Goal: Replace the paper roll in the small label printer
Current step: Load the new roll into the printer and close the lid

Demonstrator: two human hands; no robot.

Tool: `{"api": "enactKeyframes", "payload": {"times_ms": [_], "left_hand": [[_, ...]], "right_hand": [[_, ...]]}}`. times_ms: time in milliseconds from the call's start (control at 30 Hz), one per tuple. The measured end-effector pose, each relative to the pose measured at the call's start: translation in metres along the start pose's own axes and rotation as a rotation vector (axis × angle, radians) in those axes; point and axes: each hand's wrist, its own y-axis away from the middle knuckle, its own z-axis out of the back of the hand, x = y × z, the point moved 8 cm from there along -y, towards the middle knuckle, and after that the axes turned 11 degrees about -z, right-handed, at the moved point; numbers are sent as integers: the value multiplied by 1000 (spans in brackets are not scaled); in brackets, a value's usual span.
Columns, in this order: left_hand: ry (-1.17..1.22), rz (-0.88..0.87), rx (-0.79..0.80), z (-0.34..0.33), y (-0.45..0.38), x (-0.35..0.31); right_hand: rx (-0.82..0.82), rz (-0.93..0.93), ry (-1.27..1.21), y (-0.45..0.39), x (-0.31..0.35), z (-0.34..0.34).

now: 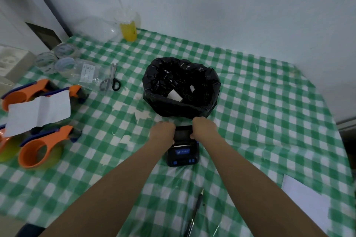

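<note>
A small black label printer (183, 155) with blue buttons sits on the green checked tablecloth at the middle of the table. Its lid (183, 132) is raised at the far end. My left hand (162, 131) grips the lid's left side and my right hand (204, 128) grips its right side, fingers curled over the edges. A thin white edge of paper shows at the printer's slot (182, 145). The inside of the paper bay is hidden by the lid and my hands.
A bin lined with a black bag (152, 90), holding white paper scraps, stands just beyond the printer. Scissors (113, 81), orange tape dispensers (38, 146), tape rolls (64, 63) and a paper strip (38, 111) lie left. A pen (196, 211) and a white sheet (306, 200) lie near me.
</note>
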Motion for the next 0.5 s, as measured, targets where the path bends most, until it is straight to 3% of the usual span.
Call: {"api": "enactKeyframes", "payload": {"times_ms": [300,500], "left_hand": [[66,13,-3,-7,-3,6],[290,-22,-133,-11,11,15]], "right_hand": [[-39,40,-12,2,0,-2],[-276,178,-521,36,-24,-31]]}}
